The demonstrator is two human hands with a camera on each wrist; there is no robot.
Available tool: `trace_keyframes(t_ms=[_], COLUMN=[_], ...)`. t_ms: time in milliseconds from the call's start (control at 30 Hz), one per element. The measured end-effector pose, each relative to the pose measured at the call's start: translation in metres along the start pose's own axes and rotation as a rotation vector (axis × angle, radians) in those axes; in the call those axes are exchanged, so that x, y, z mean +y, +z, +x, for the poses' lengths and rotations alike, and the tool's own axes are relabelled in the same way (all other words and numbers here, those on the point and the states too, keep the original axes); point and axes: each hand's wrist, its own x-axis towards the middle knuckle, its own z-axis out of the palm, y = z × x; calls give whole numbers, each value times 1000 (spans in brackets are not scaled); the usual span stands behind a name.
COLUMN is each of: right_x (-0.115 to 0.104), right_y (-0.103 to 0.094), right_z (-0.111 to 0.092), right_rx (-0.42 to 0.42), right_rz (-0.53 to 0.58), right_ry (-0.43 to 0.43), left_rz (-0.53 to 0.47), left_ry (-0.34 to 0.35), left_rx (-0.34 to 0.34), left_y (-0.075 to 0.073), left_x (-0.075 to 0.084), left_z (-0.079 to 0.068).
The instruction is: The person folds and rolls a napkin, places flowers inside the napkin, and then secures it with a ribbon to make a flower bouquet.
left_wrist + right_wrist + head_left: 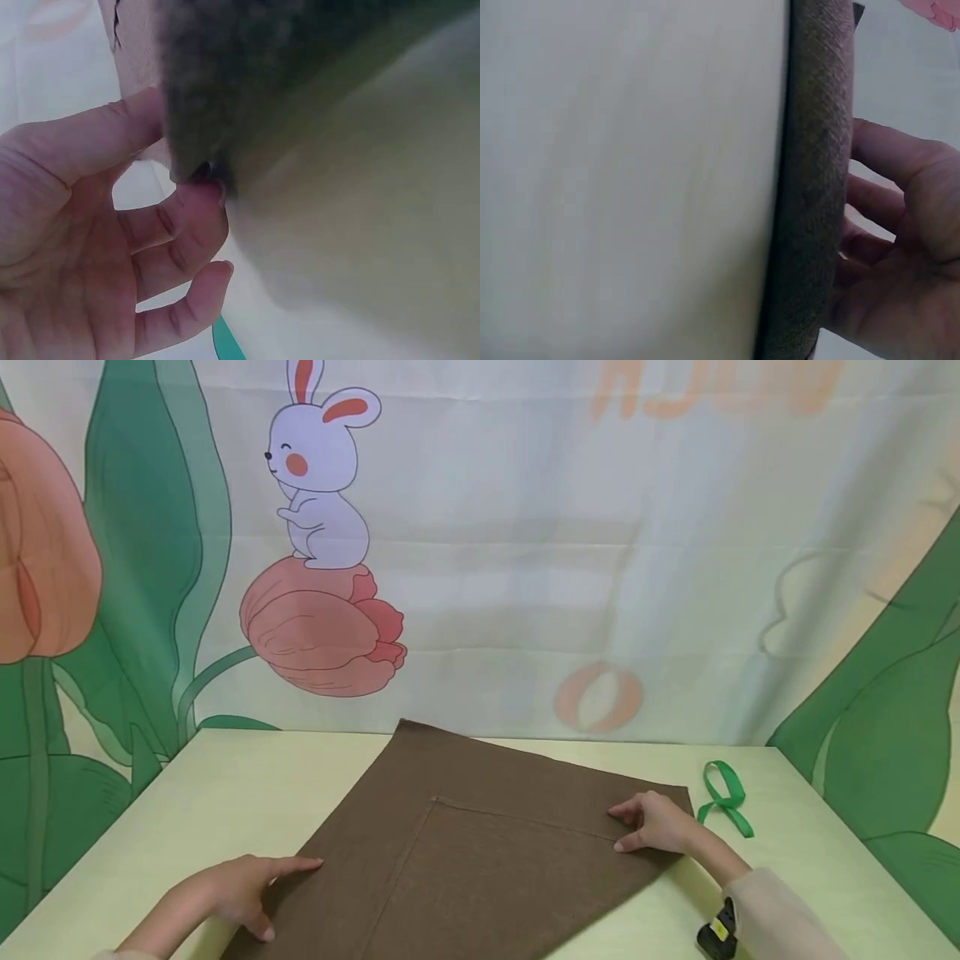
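Note:
A large brown cloth [480,877] lies slantwise over the table, with a stitched line that makes a corner near its middle. Over its left edge, my left hand [236,893] has the index finger stretched out on top and the thumb lower down. The left wrist view shows this hand [97,225] holding the raised edge, fingertips at the dark underside. My right hand [656,822] rests on the cloth near its right corner, thumb and forefinger apart. In the right wrist view its fingertips are hidden behind the cloth's thick, rounded edge [814,180].
A looped green ribbon [723,797] lies on the pale table [810,835], just beyond the cloth's right corner. Against the right sleeve [776,914] is a small black device [717,933] with a yellow label. Behind the table hangs a printed curtain [487,527] with a rabbit and tulips.

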Motion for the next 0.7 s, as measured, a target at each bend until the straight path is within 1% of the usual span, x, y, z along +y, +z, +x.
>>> trace_keyframes(t_ms=[67,233,300,333,467,600,700], right_x=[0,0,0,-1,-4,-8,-11], right_y=[0,1,1,2,3,4,5], right_z=[-6,-22,-29,-33,-49,-67,-80], right_rx=[-2,7,15,19,22,-8,-41], right_rz=[-6,-31,-41,-41,-23,15,53], right_ry=[21,26,18,24,46,56,56], left_rz=[27,105,120,135,165,200,204], left_ry=[16,69,69,76,66,61,67], left_rx=[-10,-13,-11,-12,-14,-22,-23], left_y=[-4,-14,-17,-18,-21,-23,-26], left_x=[1,3,5,6,11,17,22], left_z=[5,18,23,26,37,46,50])
